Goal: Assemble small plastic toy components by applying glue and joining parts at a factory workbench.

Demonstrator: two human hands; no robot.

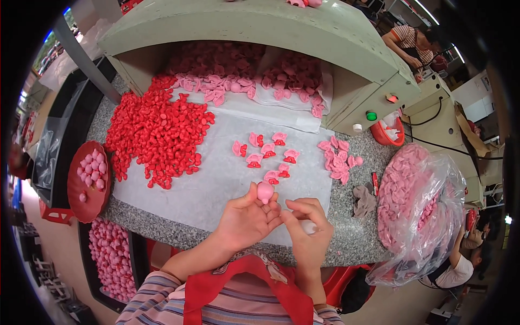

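My left hand (238, 222) is turned palm up, a smooth round pink plastic piece (265, 192) held at its thumb and fingertips. Close beside it, my right hand (307, 238) has its fingers curled around a small white object (309, 226), mostly hidden, its kind unclear. The right thumb and index tips come near the left fingers. Just beyond both hands, several pink shell-like pieces with red parts attached (268, 150) lie on a white sheet (216, 189). A heap of small red pieces (157, 138) spreads to their left, and a group of loose pink pieces (339, 160) lies right.
Behind stands a pale green machine (260, 24) with pink pieces in its opening. A red dish (76, 189) and a black crate of pink pieces (111, 257) are left. At right: a plastic bag (422, 206), a grey cloth (364, 201), a red marker (375, 184) and a red basket (387, 135).
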